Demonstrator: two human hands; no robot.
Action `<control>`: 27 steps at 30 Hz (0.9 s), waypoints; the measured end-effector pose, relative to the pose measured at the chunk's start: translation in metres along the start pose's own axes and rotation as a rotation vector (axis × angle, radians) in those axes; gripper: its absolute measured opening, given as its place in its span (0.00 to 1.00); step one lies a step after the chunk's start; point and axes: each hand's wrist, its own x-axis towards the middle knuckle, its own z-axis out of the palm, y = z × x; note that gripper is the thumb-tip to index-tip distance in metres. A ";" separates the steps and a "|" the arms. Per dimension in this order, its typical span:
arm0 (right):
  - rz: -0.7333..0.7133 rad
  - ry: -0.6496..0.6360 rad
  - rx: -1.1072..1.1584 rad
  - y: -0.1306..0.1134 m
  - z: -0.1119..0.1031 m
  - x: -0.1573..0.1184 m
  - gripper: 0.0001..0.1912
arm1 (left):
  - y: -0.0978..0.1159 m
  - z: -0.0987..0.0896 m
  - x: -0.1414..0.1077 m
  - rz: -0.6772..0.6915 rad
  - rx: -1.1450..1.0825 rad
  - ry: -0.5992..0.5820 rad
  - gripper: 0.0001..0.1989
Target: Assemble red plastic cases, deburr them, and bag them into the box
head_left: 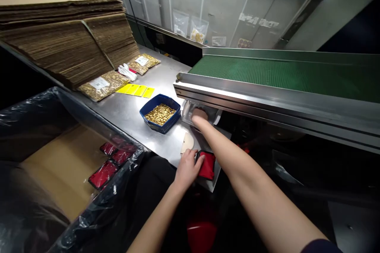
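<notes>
Over there the L hand (187,168) is loosely spread, thumb by the edge of a red pouch (208,167) at its 3 o'clock, near edge of the desk (127,112). R hand (200,115), at 1 o'clock from it, is down in a clear tray (218,116); can't tell its grip. Pouch looks light, soft, prob. a bit slippery; best held by the dark-trimmed sides. Desk's shiny metal, blue bin (170,124) w/ gold bits (161,114) at 11, green conveyor (267,77) at 2

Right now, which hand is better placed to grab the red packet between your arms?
Probably the left hand: it lies at the edge of the red packet, while the right hand is farther off, in the clear tray.
</notes>
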 end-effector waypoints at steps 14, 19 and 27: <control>-0.052 0.217 0.008 0.020 0.018 -0.008 0.13 | -0.011 -0.023 0.007 -0.029 -0.187 0.083 0.16; -0.094 0.295 0.095 0.023 0.017 -0.014 0.11 | -0.010 -0.026 0.012 -0.008 -0.245 0.125 0.14; -0.166 0.397 0.294 0.029 0.010 -0.041 0.11 | -0.002 -0.024 0.112 0.107 -0.381 0.151 0.22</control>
